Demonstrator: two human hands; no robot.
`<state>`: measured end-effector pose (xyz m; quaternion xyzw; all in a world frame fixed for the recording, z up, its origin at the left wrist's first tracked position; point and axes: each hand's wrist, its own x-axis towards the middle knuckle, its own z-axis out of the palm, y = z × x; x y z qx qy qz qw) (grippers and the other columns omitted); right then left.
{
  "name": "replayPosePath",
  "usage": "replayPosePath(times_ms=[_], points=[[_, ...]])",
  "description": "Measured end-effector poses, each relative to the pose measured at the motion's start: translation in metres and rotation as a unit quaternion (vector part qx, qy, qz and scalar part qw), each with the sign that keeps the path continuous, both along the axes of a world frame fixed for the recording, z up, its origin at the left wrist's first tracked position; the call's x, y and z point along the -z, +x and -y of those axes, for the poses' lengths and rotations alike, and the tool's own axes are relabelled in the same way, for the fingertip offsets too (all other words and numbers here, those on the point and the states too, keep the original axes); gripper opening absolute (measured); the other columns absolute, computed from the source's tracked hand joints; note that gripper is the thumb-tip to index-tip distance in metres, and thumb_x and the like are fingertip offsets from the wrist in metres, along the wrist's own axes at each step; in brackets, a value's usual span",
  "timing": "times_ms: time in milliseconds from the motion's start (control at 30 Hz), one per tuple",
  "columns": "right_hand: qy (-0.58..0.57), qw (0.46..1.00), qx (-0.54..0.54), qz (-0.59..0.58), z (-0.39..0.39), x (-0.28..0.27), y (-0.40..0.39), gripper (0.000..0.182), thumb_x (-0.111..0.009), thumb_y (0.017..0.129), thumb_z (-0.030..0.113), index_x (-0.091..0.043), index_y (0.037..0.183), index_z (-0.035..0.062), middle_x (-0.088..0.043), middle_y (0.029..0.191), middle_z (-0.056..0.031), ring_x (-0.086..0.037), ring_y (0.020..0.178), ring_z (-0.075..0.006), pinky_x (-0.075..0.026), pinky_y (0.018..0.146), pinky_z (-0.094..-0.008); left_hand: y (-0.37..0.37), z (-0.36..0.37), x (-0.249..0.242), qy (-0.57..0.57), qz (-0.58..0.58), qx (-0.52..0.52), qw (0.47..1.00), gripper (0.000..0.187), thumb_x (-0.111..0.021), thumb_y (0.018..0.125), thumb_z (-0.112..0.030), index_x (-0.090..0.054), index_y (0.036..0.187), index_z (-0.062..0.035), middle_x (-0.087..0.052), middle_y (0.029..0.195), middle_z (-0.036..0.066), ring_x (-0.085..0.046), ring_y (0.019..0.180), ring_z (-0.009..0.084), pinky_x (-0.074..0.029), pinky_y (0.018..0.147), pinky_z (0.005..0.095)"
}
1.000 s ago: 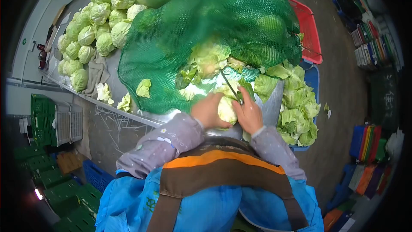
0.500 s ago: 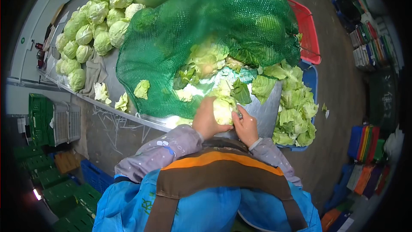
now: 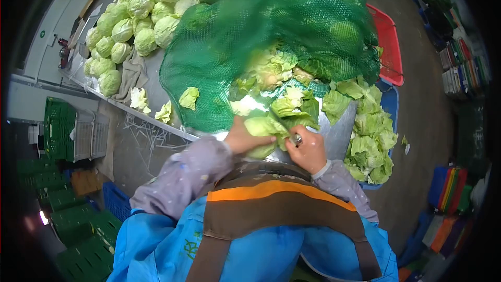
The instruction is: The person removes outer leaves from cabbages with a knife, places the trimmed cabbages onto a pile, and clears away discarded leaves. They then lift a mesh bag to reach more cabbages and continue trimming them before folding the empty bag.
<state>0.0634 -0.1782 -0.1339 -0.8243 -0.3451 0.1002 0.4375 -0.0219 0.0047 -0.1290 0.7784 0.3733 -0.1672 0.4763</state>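
Observation:
My left hand (image 3: 241, 139) grips a pale green cabbage head (image 3: 261, 130) at the near edge of the steel table (image 3: 339, 130). My right hand (image 3: 309, 150) is closed on a knife handle (image 3: 296, 138); the blade is hidden among the cabbage's outer leaves. Loose green leaves (image 3: 295, 107) lie just beyond the cabbage. A big green net sack (image 3: 271, 26) full of cabbages fills the table behind them.
A pile of trimmed cabbages (image 3: 135, 15) lies at the table's far left beside a grey cloth (image 3: 130, 75). A blue crate (image 3: 389, 104) heaped with cut leaves (image 3: 373, 136) stands at the right, with a red crate (image 3: 389, 42) behind it. Green crates (image 3: 62, 130) stand on the floor left.
The cabbage has been turned and drawn closer to my body. My right hand has dropped from blade-up to low beside the head. The view has shifted a little.

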Motion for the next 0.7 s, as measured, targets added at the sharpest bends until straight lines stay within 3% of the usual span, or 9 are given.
replayPosePath(times_ms=[167, 300, 367, 433, 467, 500, 567, 633, 700], points=[[-0.099, 0.99, 0.09, -0.039, 0.005, 0.029, 0.023, 0.019, -0.065, 0.072, 0.017, -0.062, 0.087, 0.0053, -0.061, 0.065, -0.0173, -0.063, 0.061, -0.0327, -0.05, 0.057, -0.0404, -0.025, 0.018, 0.022, 0.096, 0.175, -0.001, 0.98, 0.089, -0.087, 0.054, -0.03, -0.034, 0.115, 0.0066, -0.053, 0.107, 0.024, -0.057, 0.098, 0.0312, -0.046, 0.086, 0.0391], [-0.178, 0.972, 0.156, -0.017, 0.036, 0.058, 0.061, 0.029, -0.067, 0.074, 0.019, -0.063, 0.098, 0.0027, -0.064, 0.072, -0.0187, -0.062, 0.065, -0.0345, -0.048, 0.059, -0.0414, -0.033, 0.011, 0.001, 0.289, 0.355, 0.095, 0.884, 0.093, -0.086, 0.053, -0.027, -0.031, 0.123, 0.0012, -0.044, 0.118, 0.026, -0.049, 0.11, 0.0352, -0.043, 0.091, 0.0382], [-0.213, 0.968, 0.134, 0.018, 0.034, 0.05, 0.072, 0.033, -0.069, 0.074, 0.019, -0.063, 0.102, 0.0016, -0.065, 0.074, -0.0175, -0.06, 0.061, -0.0332, -0.047, 0.056, -0.0412, -0.03, 0.006, -0.016, 0.246, 0.392, 0.057, 0.885, 0.093, -0.086, 0.055, -0.025, -0.029, 0.125, 0.0007, -0.044, 0.119, 0.022, -0.049, 0.111, 0.0324, -0.042, 0.093, 0.0382], [0.053, 0.987, 0.036, 0.144, 0.023, 0.009, 0.072, 0.048, -0.072, 0.075, 0.024, -0.059, 0.115, 0.0014, -0.067, 0.091, -0.0135, -0.059, 0.057, -0.0269, -0.047, 0.054, -0.0381, -0.026, 0.006, -0.027, 0.116, 0.394, -0.015, 0.912, 0.09, -0.085, 0.056, -0.021, -0.029, 0.124, -0.0013, -0.044, 0.121, 0.017, -0.047, 0.113, 0.0265, -0.04, 0.096, 0.0384], [0.055, 0.987, 0.037, 0.145, 0.015, -0.017, 0.07, 0.048, -0.072, 0.075, 0.024, -0.059, 0.115, 0.0014, -0.067, 0.091, -0.0135, -0.059, 0.057, -0.0269, -0.047, 0.054, -0.0381, -0.024, 0.003, -0.026, -0.114, 0.36, -0.104, 0.92, 0.09, -0.085, 0.056, -0.019, -0.028, 0.124, -0.0022, -0.045, 0.12, 0.015, -0.047, 0.113, 0.024, -0.04, 0.097, 0.0383], [0.12, 0.991, -0.028, -0.043, 0.006, -0.047, 0.067, 0.052, -0.074, 0.074, 0.022, -0.056, 0.118, 0.0022, -0.066, 0.096, -0.0121, -0.06, 0.072, -0.0224, -0.048, 0.065, -0.0351, -0.022, 0.0, -0.026, -0.337, 0.304, -0.186, 0.872, 0.09, -0.085, 0.057, -0.018, -0.028, 0.124, -0.0031, -0.045, 0.12, 0.013, -0.046, 0.113, 0.0216, -0.039, 0.097, 0.0382], [0.183, 0.952, -0.09, -0.228, -0.01, -0.078, 0.079, 0.057, -0.076, 0.072, 0.02, -0.054, 0.122, 0.003, -0.064, 0.101, -0.0107, -0.061, 0.087, -0.0179, -0.049, 0.076, -0.0322, -0.019, 0.0, -0.03, -0.341, 0.321, -0.153, 0.87, 0.087, -0.085, 0.056, -0.015, -0.031, 0.123, -0.004, -0.046, 0.117, 0.011, -0.047, 0.111, 0.0196, -0.039, 0.097, 0.0358], [0.027, 0.859, -0.26, -0.44, -0.024, -0.09, 0.099, 0.057, -0.074, 0.075, 0.016, -0.051, 0.126, 0.0043, -0.062, 0.103, -0.0058, -0.056, 0.09, -0.0105, -0.045, 0.08, -0.028, -0.014, -0.002, -0.037, -0.282, 0.354, -0.009, 0.892, 0.082, -0.084, 0.057, -0.014, -0.034, 0.121, -0.0045, -0.048, 0.116, 0.009, -0.048, 0.11, 0.0192, -0.04, 0.095, 0.0348], [0.156, 0.89, -0.323, -0.281, -0.035, -0.083, 0.097, 0.041, -0.073, 0.076, 0.013, -0.058, 0.114, 0.0027, -0.065, 0.087, -0.0031, -0.057, 0.082, -0.0096, -0.044, 0.076, -0.0271, -0.009, -0.005, -0.04, -0.279, 0.347, 0.006, 0.895, 0.083, -0.085, 0.056, -0.014, -0.035, 0.121, -0.0046, -0.048, 0.116, 0.009, -0.048, 0.11, 0.019, -0.04, 0.095, 0.0345]])
